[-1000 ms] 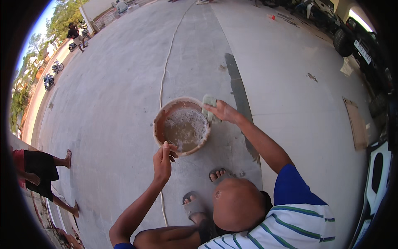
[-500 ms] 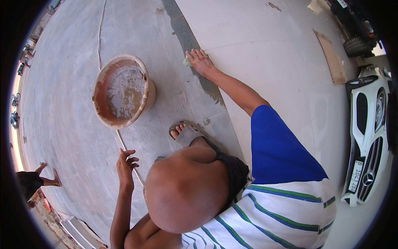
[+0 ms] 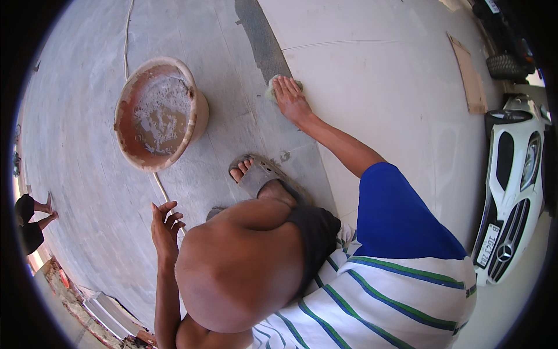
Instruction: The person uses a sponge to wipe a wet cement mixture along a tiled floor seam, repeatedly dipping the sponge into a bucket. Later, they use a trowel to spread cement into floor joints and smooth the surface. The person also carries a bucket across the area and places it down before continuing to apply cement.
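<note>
My right hand [image 3: 293, 106] reaches out with its fingers laid over a pale green sponge [image 3: 270, 92], pressing it on the seam between grey and white tiles. From the sponge a dark grey strip [image 3: 258, 41] runs away along that seam. My left hand [image 3: 165, 230] hangs in the air beside my knee, fingers loosely bent and apart, nothing in them. Beyond it stands a terracotta-coloured tub [image 3: 201, 116] of murky, foamy water, its rim smeared with dirt.
A pale hose [image 3: 127, 46] runs along the floor past the tub. My sandalled foot [image 3: 250, 174] rests near the seam. At right are a white car front [image 3: 505, 192], a black vehicle [image 3: 505, 35] and a brown board [image 3: 468, 72]. A person [image 3: 32, 224] is at far left.
My right hand has slid the sponge toward me and to the right along the seam. Dark grey that lay nearer to me now looks paler. My left hand stays raised and empty.
</note>
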Action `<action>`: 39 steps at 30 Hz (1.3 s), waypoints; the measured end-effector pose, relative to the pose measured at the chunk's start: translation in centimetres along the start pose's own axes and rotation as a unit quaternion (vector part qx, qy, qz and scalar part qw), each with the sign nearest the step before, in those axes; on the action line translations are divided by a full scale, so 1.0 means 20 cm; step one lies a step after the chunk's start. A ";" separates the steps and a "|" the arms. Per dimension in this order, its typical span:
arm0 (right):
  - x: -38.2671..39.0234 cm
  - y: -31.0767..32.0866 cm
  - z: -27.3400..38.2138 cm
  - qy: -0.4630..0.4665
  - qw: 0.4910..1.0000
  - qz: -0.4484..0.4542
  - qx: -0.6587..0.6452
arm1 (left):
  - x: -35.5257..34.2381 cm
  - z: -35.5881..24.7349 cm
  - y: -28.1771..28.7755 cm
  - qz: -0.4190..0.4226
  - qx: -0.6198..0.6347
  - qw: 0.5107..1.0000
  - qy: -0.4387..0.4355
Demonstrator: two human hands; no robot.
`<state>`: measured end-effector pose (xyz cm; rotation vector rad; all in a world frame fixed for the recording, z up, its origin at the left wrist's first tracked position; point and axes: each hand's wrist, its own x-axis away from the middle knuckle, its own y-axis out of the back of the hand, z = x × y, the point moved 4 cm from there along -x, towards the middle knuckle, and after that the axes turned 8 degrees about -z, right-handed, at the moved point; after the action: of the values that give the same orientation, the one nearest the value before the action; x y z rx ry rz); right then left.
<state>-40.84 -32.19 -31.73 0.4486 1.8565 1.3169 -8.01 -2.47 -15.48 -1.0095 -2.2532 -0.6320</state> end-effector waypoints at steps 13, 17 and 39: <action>0.49 0.31 0.14 -0.018 0.989 0.106 -0.102 | 0.01 -0.08 0.04 -0.002 0.020 0.999 -0.037; 0.12 0.58 0.11 -0.149 0.834 0.498 -0.186 | 0.07 -0.10 0.08 -0.019 0.012 0.998 -0.059; -0.41 -0.15 -0.05 -0.048 0.998 0.028 0.009 | -0.04 0.00 0.04 -0.032 -0.065 0.997 -0.025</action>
<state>-36.05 -39.62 -31.03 0.5678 1.7895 1.2929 -6.86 -2.40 -15.84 -1.0285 -2.3217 -0.7985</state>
